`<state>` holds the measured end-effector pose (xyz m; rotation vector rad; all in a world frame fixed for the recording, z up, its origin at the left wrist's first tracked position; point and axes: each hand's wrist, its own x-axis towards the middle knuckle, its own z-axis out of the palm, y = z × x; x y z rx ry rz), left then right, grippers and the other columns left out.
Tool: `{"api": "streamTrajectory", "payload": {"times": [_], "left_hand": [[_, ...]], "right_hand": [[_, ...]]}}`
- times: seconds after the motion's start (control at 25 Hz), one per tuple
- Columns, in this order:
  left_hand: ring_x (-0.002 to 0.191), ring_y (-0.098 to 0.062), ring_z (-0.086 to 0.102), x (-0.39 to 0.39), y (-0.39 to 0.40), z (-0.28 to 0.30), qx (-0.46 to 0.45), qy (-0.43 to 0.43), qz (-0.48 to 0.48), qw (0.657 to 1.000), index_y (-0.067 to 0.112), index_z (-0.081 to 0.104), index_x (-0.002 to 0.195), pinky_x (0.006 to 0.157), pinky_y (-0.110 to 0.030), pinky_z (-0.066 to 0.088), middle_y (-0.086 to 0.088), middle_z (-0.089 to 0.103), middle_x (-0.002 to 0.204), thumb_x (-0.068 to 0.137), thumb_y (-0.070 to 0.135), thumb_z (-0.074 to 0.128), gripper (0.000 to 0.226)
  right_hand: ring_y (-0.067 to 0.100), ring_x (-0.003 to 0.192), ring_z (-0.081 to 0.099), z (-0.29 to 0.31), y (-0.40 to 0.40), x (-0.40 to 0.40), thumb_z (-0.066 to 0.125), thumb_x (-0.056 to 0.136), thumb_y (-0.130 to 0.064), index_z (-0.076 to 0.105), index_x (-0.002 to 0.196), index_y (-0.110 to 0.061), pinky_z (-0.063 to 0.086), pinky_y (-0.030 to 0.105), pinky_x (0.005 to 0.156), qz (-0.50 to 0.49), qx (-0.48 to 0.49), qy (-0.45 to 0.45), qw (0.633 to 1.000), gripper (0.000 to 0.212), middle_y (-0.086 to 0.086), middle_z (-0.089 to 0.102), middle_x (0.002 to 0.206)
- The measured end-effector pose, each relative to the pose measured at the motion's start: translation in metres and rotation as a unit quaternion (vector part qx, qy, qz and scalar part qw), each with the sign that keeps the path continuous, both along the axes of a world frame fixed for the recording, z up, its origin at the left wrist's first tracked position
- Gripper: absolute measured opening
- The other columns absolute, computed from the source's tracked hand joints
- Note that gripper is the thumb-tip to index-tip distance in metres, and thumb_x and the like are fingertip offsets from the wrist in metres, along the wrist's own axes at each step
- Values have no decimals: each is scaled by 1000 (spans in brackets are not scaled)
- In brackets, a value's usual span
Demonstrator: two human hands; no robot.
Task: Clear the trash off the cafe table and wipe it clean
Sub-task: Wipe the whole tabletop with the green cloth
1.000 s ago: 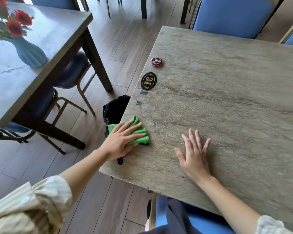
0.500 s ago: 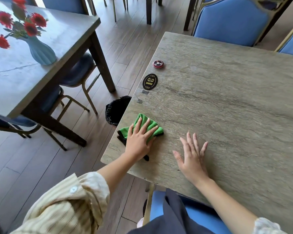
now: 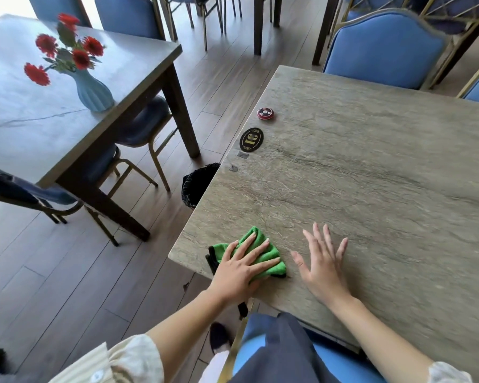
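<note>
A green cloth (image 3: 266, 258) with a black edge lies near the front left corner of the stone-grain cafe table (image 3: 371, 175). My left hand (image 3: 241, 269) presses flat on the cloth, fingers spread over it. My right hand (image 3: 322, 264) rests flat on the bare tabletop just right of the cloth, fingers apart, holding nothing. A black-lined trash bin (image 3: 197, 186) stands on the floor beside the table's left edge, partly hidden by it.
A red call button (image 3: 265, 113) and a black oval number plate (image 3: 251, 139) sit near the table's left edge. Blue chairs (image 3: 385, 48) stand at the far side. To the left, another table (image 3: 20, 125) carries a blue vase of red flowers (image 3: 90, 89).
My left hand has slid the cloth from the table's left edge toward the front corner, closer to my right hand. The right hand has stayed planted on the table.
</note>
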<state>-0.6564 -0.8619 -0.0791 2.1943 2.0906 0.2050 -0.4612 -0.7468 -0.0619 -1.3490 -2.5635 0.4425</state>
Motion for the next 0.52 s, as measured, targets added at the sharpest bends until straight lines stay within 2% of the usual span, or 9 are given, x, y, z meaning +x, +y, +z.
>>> {"api": "streamTrajectory", "payload": {"times": [0.08,0.2,0.4,0.52], "left_hand": [[148,-17,10,-14,13,-3,-1,-4,-50,999,57,31,138,115,-41,13,16,22,156,95,52,37,43],[148,-15,7,-42,43,-2,4,-11,-100,995,55,34,137,118,-41,11,17,22,156,96,53,34,42],[147,-15,16,-123,121,-4,23,-10,-18,1000,54,39,135,115,-43,21,16,30,153,93,57,33,42],[147,-18,18,-156,171,-2,19,-14,-17,1000,51,43,134,115,-46,21,13,33,152,94,56,31,42]], "right_hand": [[26,148,5,-3,3,-4,27,90,-61,39,142,-13,-16,52,114,-23,-1,6,1000,71,11,23,157],[28,147,7,-9,10,-14,29,90,-57,40,141,-12,-11,56,114,-34,0,5,999,68,14,25,156],[27,148,6,-16,32,-51,25,90,-64,41,141,-12,-10,55,115,-99,3,25,995,74,12,24,156],[27,148,8,-18,42,-79,21,90,-67,42,140,-11,-11,55,114,-141,8,43,989,78,11,26,156]]}}
